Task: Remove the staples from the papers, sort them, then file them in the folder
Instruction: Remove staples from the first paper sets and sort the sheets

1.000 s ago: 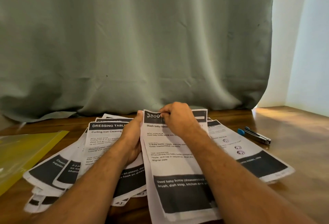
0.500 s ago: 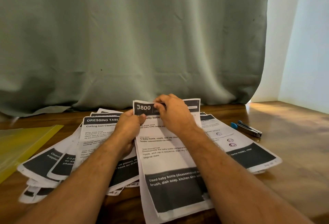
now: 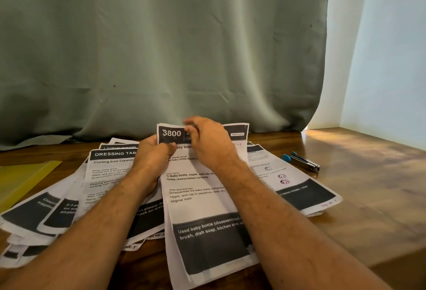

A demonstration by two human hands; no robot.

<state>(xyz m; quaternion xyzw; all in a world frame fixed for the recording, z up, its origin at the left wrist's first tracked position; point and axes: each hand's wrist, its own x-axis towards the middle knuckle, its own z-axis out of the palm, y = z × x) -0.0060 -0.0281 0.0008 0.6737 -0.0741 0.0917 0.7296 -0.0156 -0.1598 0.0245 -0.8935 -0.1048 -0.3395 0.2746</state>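
Left hand (image 3: 153, 158) pinches the left edge of the 3800 sheet (image 3: 198, 202) near its top, thumb on the face. Right hand (image 3: 207, 142) sits at the top edge, fingertips curled over the header band; blurred, so I cannot tell if they grip a staple or just the paper. Hands are close together, both on this sheet.

Judged step: working the staple out of the top of this set. To do it well: keep my left pinch firm just beside the staple, so the pull does not tear the corner. Lift straight, not sideways.

Left of the 3800 sheet: the fanned papers (image 3: 69, 197), overlapping on the worktop (image 3: 368, 197). Farther left, the yellow folder (image 3: 20, 179), nothing filed that I can see. Right of the sheet, well apart: the staple remover (image 3: 302, 161), unused. It might do better than fingers.
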